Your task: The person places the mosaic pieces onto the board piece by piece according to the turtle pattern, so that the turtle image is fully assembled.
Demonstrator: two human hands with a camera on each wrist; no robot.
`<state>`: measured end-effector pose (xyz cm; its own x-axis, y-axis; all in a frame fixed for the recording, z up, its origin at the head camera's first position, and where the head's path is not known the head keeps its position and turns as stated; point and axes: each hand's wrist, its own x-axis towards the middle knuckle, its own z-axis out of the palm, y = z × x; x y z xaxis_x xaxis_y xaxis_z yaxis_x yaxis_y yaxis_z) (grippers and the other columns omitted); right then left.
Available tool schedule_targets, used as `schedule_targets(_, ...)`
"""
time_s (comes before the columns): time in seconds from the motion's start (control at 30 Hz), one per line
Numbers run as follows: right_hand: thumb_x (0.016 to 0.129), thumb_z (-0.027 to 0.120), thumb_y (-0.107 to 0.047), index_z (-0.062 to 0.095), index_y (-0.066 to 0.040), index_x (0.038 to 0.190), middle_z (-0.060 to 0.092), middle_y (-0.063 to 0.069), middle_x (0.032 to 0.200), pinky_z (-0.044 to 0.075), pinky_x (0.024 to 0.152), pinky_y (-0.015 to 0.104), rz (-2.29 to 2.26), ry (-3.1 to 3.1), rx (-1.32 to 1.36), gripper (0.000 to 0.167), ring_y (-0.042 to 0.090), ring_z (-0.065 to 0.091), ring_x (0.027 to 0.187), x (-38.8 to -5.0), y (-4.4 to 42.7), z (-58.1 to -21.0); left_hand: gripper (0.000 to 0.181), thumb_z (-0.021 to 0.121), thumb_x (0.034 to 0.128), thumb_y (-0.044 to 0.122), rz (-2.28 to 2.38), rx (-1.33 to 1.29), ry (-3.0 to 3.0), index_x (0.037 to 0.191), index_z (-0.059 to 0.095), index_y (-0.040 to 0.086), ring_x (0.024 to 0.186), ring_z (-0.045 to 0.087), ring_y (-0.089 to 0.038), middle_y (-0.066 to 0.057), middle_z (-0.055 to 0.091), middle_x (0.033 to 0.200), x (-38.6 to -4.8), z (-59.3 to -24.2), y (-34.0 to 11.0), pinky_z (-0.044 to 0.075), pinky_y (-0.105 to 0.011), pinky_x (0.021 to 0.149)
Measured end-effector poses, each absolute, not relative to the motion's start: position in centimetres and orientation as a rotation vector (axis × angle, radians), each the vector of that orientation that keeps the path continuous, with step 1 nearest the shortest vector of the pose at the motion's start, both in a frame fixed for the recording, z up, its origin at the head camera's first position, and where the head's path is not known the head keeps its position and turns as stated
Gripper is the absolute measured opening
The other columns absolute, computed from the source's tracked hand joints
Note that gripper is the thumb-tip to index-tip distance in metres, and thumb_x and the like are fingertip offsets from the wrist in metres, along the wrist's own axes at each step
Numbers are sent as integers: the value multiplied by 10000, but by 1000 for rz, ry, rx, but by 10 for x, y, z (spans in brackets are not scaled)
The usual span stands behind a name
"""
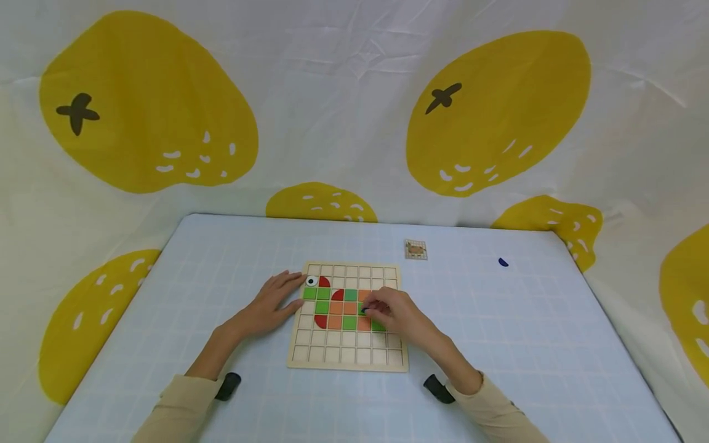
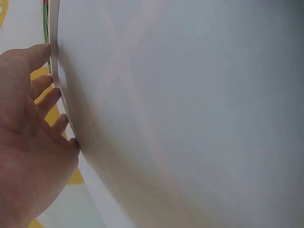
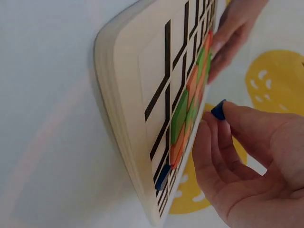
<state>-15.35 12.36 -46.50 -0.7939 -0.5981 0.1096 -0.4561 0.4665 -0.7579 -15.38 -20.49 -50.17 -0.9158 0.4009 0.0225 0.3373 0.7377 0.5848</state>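
A pale wooden grid board (image 1: 356, 355) lies flat on the table, partly filled with green squares (image 1: 322, 307), orange squares (image 1: 335, 308), red rounded pieces (image 1: 321, 321) and a round eye piece (image 1: 311, 281). Along the board's left edge my left hand (image 1: 264, 309) rests, its fingertips and thumb touching the rim. My right hand (image 1: 397, 312) is over the right half of the grid, pinching a small dark blue piece (image 3: 219, 110) between thumb and fingers. In the right wrist view this piece is held off the board. Another blue piece (image 3: 163, 177) sits in a board cell.
A small picture card (image 1: 415, 249) lies beyond the board's top right corner. Farther right is a loose dark blue rounded piece (image 1: 503, 262). Black devices (image 1: 439, 389) show at both wrists. Behind the table (image 1: 232, 246) hangs a white cloth with yellow fruit shapes (image 1: 149, 104).
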Motion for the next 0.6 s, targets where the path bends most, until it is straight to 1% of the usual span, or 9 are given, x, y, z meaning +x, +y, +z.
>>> schedule_targets(0.3, 967, 711, -40, 740, -37, 1048, 705, 18, 951, 551, 762, 225, -1231, 2456, -942, 85, 90, 624, 842, -147, 100, -465, 591, 609, 1051, 276, 929, 591, 2826, 1573, 418, 76, 1533, 180, -437, -156, 374, 1614, -155, -501, -205, 183, -656, 1204)
schedule_targets(0.47, 962, 712, -25, 747, -45, 1010, 701, 10, 922, 542, 746, 223, -1231, 2408, -957, 63, 92, 607, 816, -143, 88, -466, 587, 609, 1051, 278, 918, 584, 2826, 1573, 422, 82, 1533, 184, -432, -151, 375, 1614, -155, -501, -205, 185, -657, 1203)
schedule_targets(0.6, 968, 708, -33, 738, -57, 1012, 697, 14, 928, 533, 751, 215, -1229, 2371, -956, 59, 80, 597, 820, -139, 80, -468, 584, 606, 1053, 281, 925, 577, 2821, 1573, 423, 86, 1535, 181, -431, -149, 377, 1615, -154, -503, -205, 183, -660, 1202)
